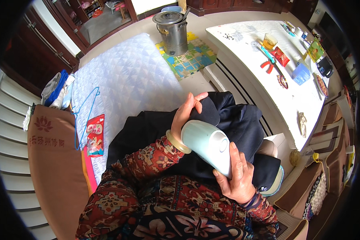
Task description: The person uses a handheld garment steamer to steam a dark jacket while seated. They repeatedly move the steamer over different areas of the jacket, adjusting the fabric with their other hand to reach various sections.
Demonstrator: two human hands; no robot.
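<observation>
A pale mint-green handheld device (208,147), rounded, with a round button near one end, lies at a slant over my lap. My right hand (238,174) grips its lower right end, with fingers along one side and the thumb on the other. Its wide upper left end is close to my left wrist, which bears a pale bangle. My left hand (187,109) rests at the black cloth (240,126) on my lap, its fingers partly spread; whether cloth is pinched between them is unclear. The device's working face is turned away from view.
A quilted pale blue mattress (123,72) lies ahead, with a blue wire hanger (87,120) and a red snack bag (96,136) at its left. A white table (288,102) on the right bears a glass cup (270,41), pliers (267,64) and a blue box (301,73). A lidded metal pot (174,37) stands beyond.
</observation>
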